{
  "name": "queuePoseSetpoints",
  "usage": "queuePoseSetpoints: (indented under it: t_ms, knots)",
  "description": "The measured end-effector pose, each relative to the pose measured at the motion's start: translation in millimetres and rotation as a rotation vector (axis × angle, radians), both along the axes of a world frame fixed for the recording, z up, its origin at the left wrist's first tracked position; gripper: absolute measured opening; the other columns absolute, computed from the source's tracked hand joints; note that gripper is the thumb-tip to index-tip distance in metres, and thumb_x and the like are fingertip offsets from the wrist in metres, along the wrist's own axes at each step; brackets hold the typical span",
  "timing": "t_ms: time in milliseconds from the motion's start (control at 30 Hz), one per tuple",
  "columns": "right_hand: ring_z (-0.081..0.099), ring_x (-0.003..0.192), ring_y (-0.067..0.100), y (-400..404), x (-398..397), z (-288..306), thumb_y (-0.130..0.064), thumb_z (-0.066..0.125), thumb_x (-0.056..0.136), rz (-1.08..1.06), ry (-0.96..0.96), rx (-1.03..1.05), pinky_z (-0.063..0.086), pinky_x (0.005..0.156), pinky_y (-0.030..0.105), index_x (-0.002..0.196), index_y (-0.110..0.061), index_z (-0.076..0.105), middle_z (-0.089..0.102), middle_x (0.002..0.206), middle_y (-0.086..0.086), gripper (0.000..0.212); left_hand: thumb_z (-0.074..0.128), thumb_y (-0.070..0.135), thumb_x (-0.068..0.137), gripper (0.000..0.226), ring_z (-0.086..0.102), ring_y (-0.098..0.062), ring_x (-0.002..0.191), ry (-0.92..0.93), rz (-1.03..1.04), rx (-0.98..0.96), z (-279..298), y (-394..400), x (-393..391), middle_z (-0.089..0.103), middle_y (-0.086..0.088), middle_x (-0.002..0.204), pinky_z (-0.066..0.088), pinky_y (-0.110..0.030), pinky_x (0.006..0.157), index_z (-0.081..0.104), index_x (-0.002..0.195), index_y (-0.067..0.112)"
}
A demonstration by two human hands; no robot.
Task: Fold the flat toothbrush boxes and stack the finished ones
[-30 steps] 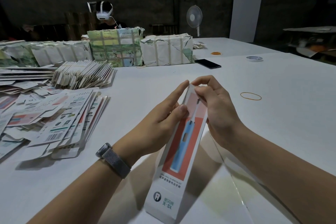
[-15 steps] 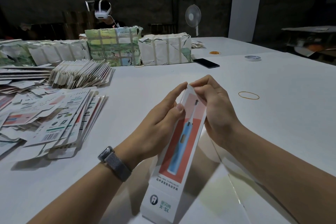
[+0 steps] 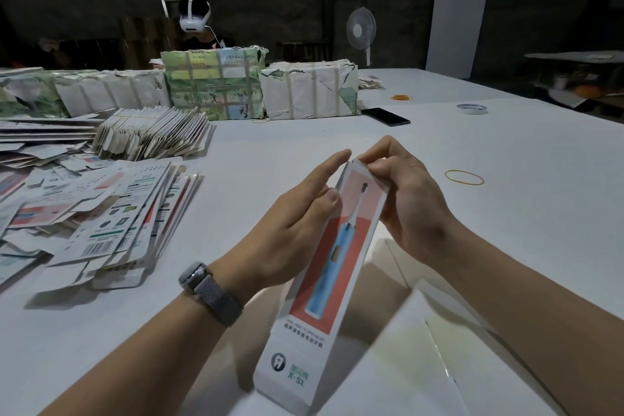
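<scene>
A long white toothbrush box (image 3: pixel 324 284) with a blue brush printed on red stands tilted between my hands, its far end raised. My left hand (image 3: pixel 297 223) holds its left side, thumb on the front face and fingers stretched along the edge. My right hand (image 3: pixel 401 199) curls round the top right edge, its fingertips pinching the end flap. Flat unfolded boxes (image 3: pixel 111 213) lie fanned out on the table to the left, with a tighter banded bundle (image 3: pixel 152 135) behind them.
Wrapped paper bales (image 3: pixel 256 88) line the back of the white table (image 3: pixel 506 213), with a person seated behind them. A phone (image 3: pixel 385 116), a tape roll (image 3: pixel 471 108) and rubber bands (image 3: pixel 464 177) lie on the right. White sheets (image 3: pixel 405 365) lie under the box.
The box has slid a little toward me and stands slightly steeper. My right fingertips have closed further on the top flap; my left fingers have stretched out along the edge.
</scene>
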State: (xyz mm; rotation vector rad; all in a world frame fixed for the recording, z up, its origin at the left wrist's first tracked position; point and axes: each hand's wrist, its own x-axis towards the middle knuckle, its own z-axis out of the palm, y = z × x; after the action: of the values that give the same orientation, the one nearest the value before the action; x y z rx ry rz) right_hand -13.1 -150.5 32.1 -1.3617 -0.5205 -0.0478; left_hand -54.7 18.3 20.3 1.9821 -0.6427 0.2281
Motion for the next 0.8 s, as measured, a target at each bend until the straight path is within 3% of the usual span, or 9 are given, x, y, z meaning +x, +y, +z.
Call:
queuePoseSetpoints:
  t_ms: [167, 300, 533, 700, 800]
  knots:
    - [0.059, 0.062, 0.005, 3.4, -0.8, -4.1, -0.033, 0.041, 0.086, -0.053, -0.05, -0.087, 0.048, 0.054, 0.019, 0.082, -0.024, 0.054, 0.06, 0.065, -0.009, 0.016, 0.031, 0.049, 0.099, 0.041, 0.07, -0.008, 0.084, -0.014, 0.031, 0.047, 0.4, 0.2, 1.9, 0.064, 0.028, 0.089, 0.056, -0.022, 0.073, 0.029, 0.138, 0.062]
    - [0.056, 0.066, 0.009, 5.6, -1.1, -4.8, -0.036, 0.041, 0.085, -0.076, -0.067, -0.113, 0.049, 0.058, 0.022, 0.072, -0.036, 0.056, 0.057, 0.068, -0.007, 0.02, 0.035, 0.05, 0.097, 0.043, 0.067, -0.006, 0.082, -0.039, 0.043, 0.061, -0.3, -1.6, 4.0, 0.06, 0.027, 0.082, 0.053, -0.023, 0.075, 0.026, 0.138, 0.062]
    - [0.056, 0.063, 0.011, 2.4, -0.1, -2.7, -0.032, 0.04, 0.085, -0.078, -0.082, -0.125, 0.049, 0.058, 0.024, 0.081, -0.021, 0.051, 0.056, 0.065, -0.006, 0.016, 0.034, 0.049, 0.097, 0.038, 0.072, -0.009, 0.084, 0.017, 0.004, -0.037, -2.7, -5.1, -0.2, 0.066, 0.027, 0.088, 0.058, -0.023, 0.071, 0.028, 0.13, 0.067]
    - [0.054, 0.057, 0.006, 1.8, -1.6, -2.7, -0.025, 0.041, 0.084, -0.014, -0.053, -0.054, 0.046, 0.051, 0.018, 0.077, -0.02, 0.051, 0.055, 0.061, -0.007, 0.013, 0.032, 0.046, 0.099, 0.032, 0.072, -0.012, 0.081, -0.003, 0.015, -0.019, -2.9, -3.7, -0.2, 0.066, 0.016, 0.093, 0.059, -0.023, 0.07, 0.035, 0.127, 0.063]
    - [0.055, 0.06, 0.005, 3.5, -2.2, -4.9, -0.032, 0.041, 0.086, -0.028, -0.058, -0.048, 0.048, 0.054, 0.019, 0.08, -0.024, 0.053, 0.056, 0.063, -0.008, 0.016, 0.032, 0.046, 0.099, 0.031, 0.07, -0.011, 0.078, -0.038, 0.036, -0.021, -1.5, -5.7, -0.3, 0.065, 0.018, 0.087, 0.056, -0.024, 0.069, 0.035, 0.127, 0.06]
